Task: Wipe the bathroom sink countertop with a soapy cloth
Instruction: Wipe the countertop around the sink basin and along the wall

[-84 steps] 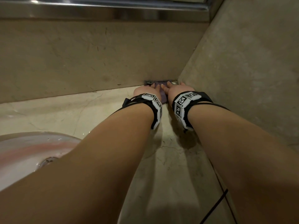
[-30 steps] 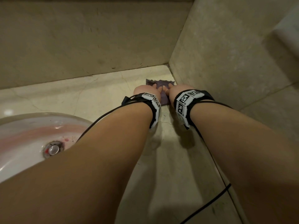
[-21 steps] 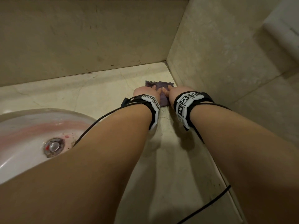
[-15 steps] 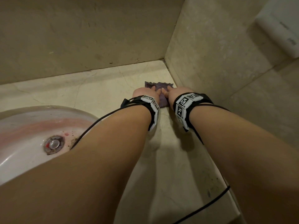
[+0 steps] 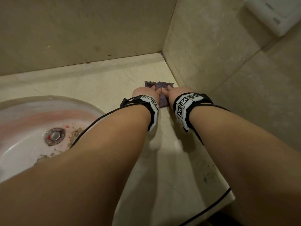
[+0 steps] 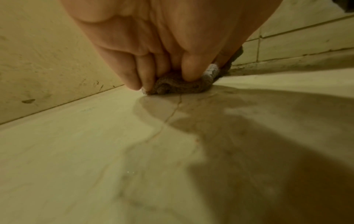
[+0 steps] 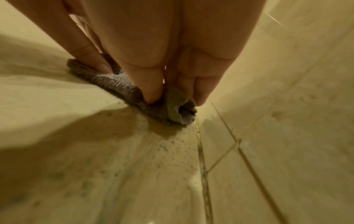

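A purple cloth (image 5: 160, 86) lies bunched on the cream marble countertop (image 5: 101, 82), close to the right wall. Both hands are on it side by side. My left hand (image 5: 145, 92) holds the cloth's left part; in the left wrist view its thumb and fingers (image 6: 134, 78) pinch the bunched cloth (image 6: 178, 87) against the wet stone. My right hand (image 5: 177, 92) holds the right part; in the right wrist view a fold of cloth (image 7: 122, 87) stands between its thumb and fingers (image 7: 201, 91). White suds show on the cloth.
The white sink basin (image 5: 24, 128) with pink stains and a metal drain (image 5: 55, 136) is at the left. Tiled walls (image 5: 211, 54) close the back and right sides. A white fixture (image 5: 273, 13) hangs high on the right wall. Dark specks dot the countertop near the wall joint (image 7: 201, 145).
Both hands have drawn the cloth out of the back right corner toward me along the right wall. A bare strip of countertop now shows behind the cloth.
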`<state>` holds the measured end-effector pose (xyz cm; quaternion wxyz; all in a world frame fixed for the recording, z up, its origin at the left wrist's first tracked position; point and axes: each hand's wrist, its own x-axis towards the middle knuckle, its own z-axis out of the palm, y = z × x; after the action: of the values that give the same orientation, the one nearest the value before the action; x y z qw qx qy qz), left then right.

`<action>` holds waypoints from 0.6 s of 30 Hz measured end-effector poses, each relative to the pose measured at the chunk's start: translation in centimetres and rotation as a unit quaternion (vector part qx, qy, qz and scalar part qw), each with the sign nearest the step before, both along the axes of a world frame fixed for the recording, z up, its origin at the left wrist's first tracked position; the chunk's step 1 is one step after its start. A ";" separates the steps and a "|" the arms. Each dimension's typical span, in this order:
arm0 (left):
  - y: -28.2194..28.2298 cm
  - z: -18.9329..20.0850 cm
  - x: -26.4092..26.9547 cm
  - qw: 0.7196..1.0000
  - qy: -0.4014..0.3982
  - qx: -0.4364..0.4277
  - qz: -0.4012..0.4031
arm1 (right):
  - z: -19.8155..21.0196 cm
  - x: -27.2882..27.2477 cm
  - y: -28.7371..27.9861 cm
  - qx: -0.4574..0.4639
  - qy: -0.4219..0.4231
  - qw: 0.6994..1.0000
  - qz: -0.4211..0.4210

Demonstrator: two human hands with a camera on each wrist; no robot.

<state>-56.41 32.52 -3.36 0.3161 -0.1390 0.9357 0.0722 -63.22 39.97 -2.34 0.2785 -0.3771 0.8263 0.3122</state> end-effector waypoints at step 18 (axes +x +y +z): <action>2.6 -0.5 2.0 1.000 0.006 -0.009 0.019 | -0.4 1.8 2.3 -0.014 -0.004 1.000 -0.007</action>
<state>-54.41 35.12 -3.87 0.3075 -0.1594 0.9354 0.0710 -61.45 42.32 -2.78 0.2783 -0.3763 0.8323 0.2971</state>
